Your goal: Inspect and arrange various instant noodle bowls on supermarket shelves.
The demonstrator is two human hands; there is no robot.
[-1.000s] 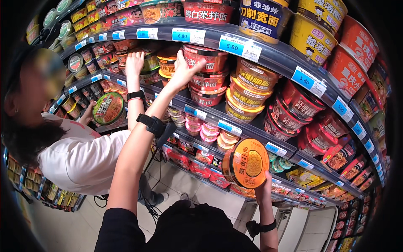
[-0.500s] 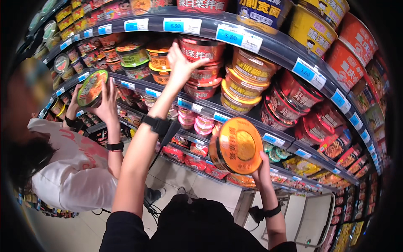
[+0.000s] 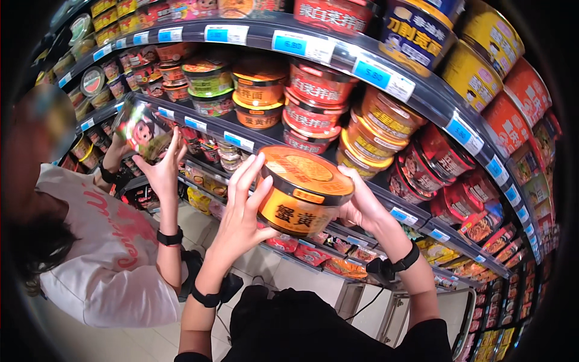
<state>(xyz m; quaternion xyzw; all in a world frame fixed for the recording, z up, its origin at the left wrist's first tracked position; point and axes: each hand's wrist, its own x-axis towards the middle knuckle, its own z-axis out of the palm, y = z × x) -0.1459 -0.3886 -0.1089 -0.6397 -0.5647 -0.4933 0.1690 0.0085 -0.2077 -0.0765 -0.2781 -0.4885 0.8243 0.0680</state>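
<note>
Orange noodle bowl sits btwn both grips: left hand & right hand clasp its sides, prob. tilted.

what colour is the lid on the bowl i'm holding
Orange, on the noodle bowl held between both hands; the head view shows it.

Left hand: raised in front of the chest, palm turned inward, fingers spread and extended upward, pressed flat against the left side of the orange noodle bowl. Left forearm: bare, rising steeply from the lower edge, black band at the wrist. Right hand: cupped against the bowl's right side, thumb along its rim, partly hidden behind it. Right forearm: bare, angled up from lower right, black band at the wrist. Both hands grip the bowl between them.
</note>
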